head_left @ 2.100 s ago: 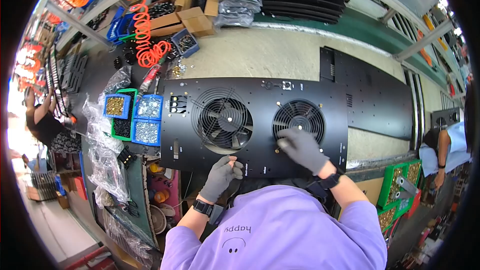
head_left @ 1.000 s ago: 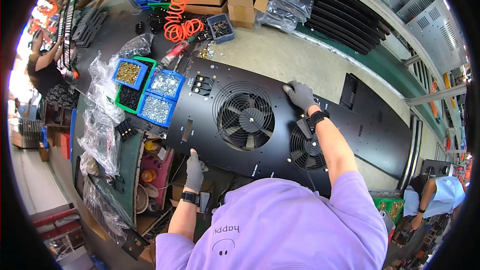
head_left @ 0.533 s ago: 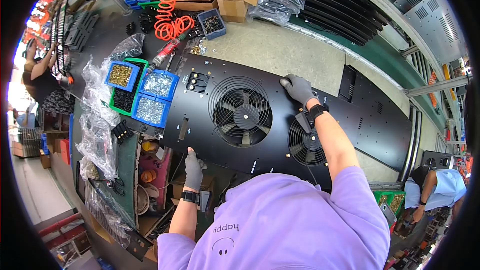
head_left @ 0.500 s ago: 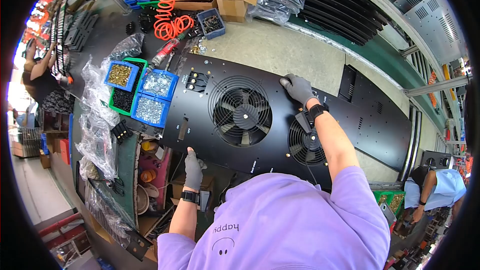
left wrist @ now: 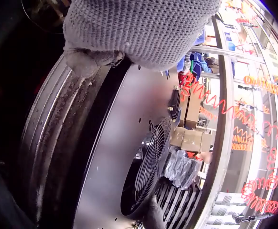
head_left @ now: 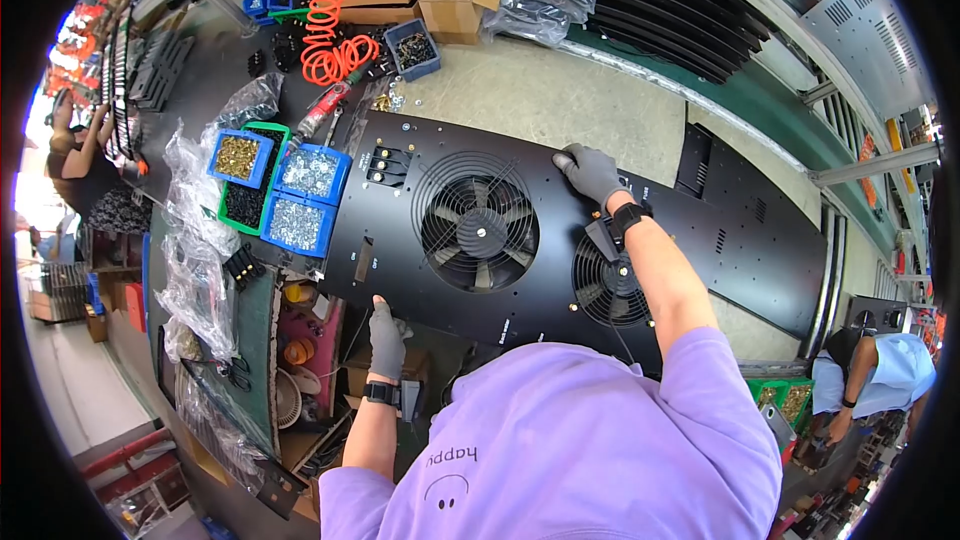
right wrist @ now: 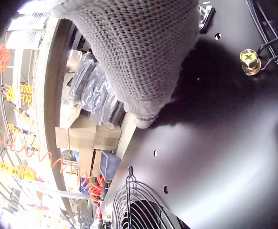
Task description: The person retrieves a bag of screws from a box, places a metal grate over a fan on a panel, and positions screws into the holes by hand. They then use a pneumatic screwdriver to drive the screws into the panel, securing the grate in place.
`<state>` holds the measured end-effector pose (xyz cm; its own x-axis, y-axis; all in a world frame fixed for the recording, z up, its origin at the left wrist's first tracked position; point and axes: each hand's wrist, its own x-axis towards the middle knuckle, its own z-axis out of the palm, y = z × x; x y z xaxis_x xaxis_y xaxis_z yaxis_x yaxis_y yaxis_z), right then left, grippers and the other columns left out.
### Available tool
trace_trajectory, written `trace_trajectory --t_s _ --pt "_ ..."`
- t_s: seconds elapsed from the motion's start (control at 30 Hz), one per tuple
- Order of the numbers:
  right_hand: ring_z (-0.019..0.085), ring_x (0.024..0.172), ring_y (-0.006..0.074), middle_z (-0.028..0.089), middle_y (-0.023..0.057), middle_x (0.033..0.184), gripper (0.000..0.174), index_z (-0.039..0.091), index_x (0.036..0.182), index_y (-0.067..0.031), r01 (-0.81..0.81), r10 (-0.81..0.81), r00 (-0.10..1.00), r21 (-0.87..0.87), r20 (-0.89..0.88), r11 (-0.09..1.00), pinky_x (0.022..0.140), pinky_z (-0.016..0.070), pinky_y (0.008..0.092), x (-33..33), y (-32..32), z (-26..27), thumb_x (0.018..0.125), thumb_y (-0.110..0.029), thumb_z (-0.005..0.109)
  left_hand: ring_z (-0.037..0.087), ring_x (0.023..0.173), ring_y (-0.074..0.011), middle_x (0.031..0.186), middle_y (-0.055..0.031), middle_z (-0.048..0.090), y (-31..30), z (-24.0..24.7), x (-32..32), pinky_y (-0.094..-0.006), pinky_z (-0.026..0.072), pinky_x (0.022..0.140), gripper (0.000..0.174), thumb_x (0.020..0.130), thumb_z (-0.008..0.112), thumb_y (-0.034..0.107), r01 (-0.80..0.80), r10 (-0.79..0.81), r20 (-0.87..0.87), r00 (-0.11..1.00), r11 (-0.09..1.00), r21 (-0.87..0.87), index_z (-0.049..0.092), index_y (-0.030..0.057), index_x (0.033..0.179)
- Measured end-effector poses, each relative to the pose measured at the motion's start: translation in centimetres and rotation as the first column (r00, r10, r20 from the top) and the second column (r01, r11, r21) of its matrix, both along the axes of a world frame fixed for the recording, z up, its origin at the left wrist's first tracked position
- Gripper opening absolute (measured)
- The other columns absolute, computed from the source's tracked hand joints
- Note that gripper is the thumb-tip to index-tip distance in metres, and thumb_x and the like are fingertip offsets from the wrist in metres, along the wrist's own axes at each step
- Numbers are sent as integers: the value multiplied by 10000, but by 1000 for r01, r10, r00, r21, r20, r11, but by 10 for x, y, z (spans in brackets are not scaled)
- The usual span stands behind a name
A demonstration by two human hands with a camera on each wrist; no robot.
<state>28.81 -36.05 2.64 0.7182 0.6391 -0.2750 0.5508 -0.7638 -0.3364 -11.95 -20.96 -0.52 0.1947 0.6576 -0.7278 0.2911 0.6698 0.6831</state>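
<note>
A long black metal panel (head_left: 400,260) lies at a slant on the bench, with a large fan (head_left: 481,232) under a wire guard and a second fan (head_left: 596,290) partly hidden by my right forearm. My left hand (head_left: 387,342), in a grey knit glove, grips the panel's near left edge, thumb at the top and fingers hidden below. At the far edge, between the fans, my gloved right hand (head_left: 592,176) holds the panel with its fingers bent over the rim. The right wrist view shows that glove (right wrist: 139,52) close by a brass screw (right wrist: 249,62).
Blue bins of silver screws (head_left: 297,226) and a bin of brass screws (head_left: 238,156) stand left of the panel. A red air screwdriver (head_left: 322,110) on a coiled orange hose (head_left: 328,0) lies behind them. Another black panel (head_left: 750,240) lies at the right. One person (head_left: 870,375) works beyond.
My right hand has gone from the right fan to the panel's far edge, and my left hand to its near left edge. The panel now lies more slanted. Over the last half second the hands barely move.
</note>
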Motion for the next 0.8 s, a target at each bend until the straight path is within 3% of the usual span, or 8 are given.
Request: trace_trajectory --t_s 0.63,0.8 --pt "573 970 326 633 161 977 456 585 1073 -87 -10 10 1000 -10 4 1000 851 398 452 3 -4 -3 878 -469 429 381 401 -110 488 15 369 -7 -2 3 -265 409 409 478 909 378 519 -27 27 -122 992 1000 -2 469 103 690" --pt "575 967 324 632 166 974 468 579 1088 -87 -13 13 1000 36 7 999 856 395 452 2 -6 -5 877 -476 424 322 404 -77 499 46 321 -3 15 -1 -236 324 382 451 917 369 509 96 -97 -38 995 995 -36 469 126 701"
